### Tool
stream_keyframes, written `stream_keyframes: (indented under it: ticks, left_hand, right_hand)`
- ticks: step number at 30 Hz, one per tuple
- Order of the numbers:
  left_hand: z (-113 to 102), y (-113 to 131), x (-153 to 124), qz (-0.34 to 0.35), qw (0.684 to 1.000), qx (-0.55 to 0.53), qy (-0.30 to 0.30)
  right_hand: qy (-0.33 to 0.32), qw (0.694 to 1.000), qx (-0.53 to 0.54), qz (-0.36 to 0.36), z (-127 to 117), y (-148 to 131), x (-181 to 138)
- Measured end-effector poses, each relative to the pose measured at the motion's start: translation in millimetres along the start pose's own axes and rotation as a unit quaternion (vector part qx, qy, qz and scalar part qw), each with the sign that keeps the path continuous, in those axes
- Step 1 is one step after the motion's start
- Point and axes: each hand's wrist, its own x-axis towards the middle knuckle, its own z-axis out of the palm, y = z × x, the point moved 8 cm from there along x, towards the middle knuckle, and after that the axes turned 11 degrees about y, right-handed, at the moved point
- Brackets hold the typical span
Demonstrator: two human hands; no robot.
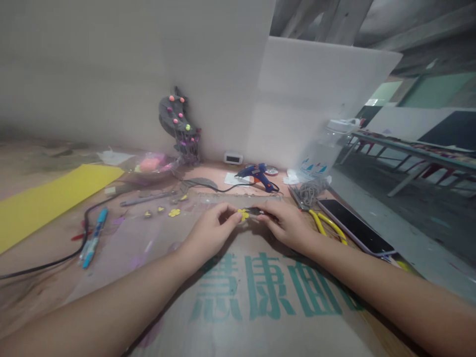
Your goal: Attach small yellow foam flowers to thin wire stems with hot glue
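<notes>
My left hand (pixel 210 229) pinches a small yellow flower-shaped piece (pixel 243 214) between its fingertips. My right hand (pixel 288 224) is closed on a small dark tool (pixel 256 212) whose tip meets the yellow piece. Both hands rest over a cardboard sheet (pixel 260 297) printed with green characters. Several more small yellow pieces (pixel 174 212) lie on the table to the left of my hands.
A blue glue gun (pixel 256 173) with its black cord lies behind my hands. Yellow-handled pliers (pixel 327 225) and a phone (pixel 355 228) lie to the right. A yellow sheet (pixel 48 198), a blue pen (pixel 92 238) and a grey ornament stand (pixel 178 121) sit on the left.
</notes>
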Motion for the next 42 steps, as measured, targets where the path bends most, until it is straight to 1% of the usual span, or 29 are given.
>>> stream_keyframes:
  ticks: [6, 13, 17, 23, 30, 42]
  left_hand:
    - [-0.3, 4.7, -0.4, 0.011, 1.0, 0.012, -0.003]
    - [0.7, 3.3, -0.5, 0.015, 1.0, 0.005, -0.006]
    - [0.3, 4.0, -0.6, 0.01, 1.0, 0.001, -0.005]
    - [-0.7, 1.5, 0.3, -0.005, 1.0, 0.006, 0.005]
    - [-0.4, 1.8, -0.4, 0.012, 1.0, 0.001, 0.001]
    - [0.7, 1.7, -0.6, 0.002, 1.0, 0.001, -0.003]
  right_hand:
    - [0.003, 1.0, -0.002, 0.0, 1.5, 1.9, -0.2]
    - [-0.002, 1.0, -0.004, 0.0, 2.3, 2.2, -0.4]
    - [0.002, 1.0, -0.002, 0.0, 0.9, 0.7, 0.3]
    - [0.007, 1.0, 0.004, -0.017, -1.8, -3.3, -0.3]
    - [0.003, 1.0, -0.017, -0.008, 0.1, -1.2, -0.3]
    - [-0.002, 1.0, -0.029, 0.001, 0.8, 0.1, 0.5]
